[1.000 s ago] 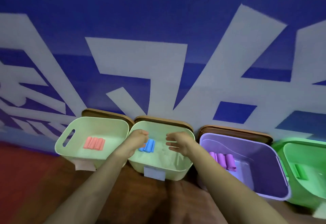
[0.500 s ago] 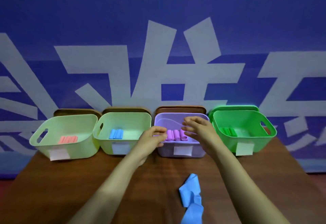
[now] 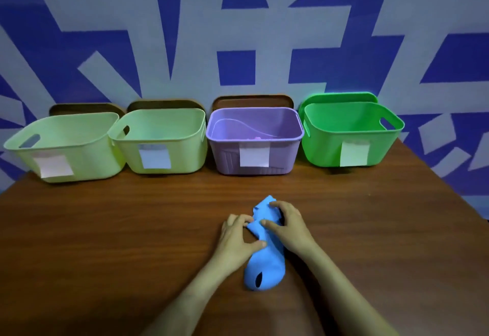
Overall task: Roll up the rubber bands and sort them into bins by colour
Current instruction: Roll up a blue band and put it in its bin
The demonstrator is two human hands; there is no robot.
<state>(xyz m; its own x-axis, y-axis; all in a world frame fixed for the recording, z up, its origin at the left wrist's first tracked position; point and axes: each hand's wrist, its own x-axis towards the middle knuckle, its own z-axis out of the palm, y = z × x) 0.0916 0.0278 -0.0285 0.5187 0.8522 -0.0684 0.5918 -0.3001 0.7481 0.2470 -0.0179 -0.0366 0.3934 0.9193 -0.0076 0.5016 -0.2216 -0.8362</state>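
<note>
1. On the near middle of the desk (image 3: pixel 105 229) lies the blue rubber band (image 3: pixel 267 267). It is crumpled, its far end is folded over, and it is well apart from the bins.
2. Both hands work its far half. The left hand (image 3: pixel 239 237) pinches the left edge between thumb and fingertips, and the right hand (image 3: pixel 291 227) pinches the fold from the right. Each grip is closed on the band, not spread.
3. The step in hand looks like starting the roll. The near end lies loose and unrolled.
4. The next move calls for smoothing the wrinkles, then turning the far end over tightly toward the near end. Both hands should keep level so the roll neither skews nor springs open.
5. Along the far edge stand the left pale green bin (image 3: pixel 66 147), the second pale green bin (image 3: pixel 161 142), the purple bin (image 3: pixel 254 134) and the green bin (image 3: pixel 349 134). Their near walls hide almost all the contents, so I cannot tell which takes blue.
</note>
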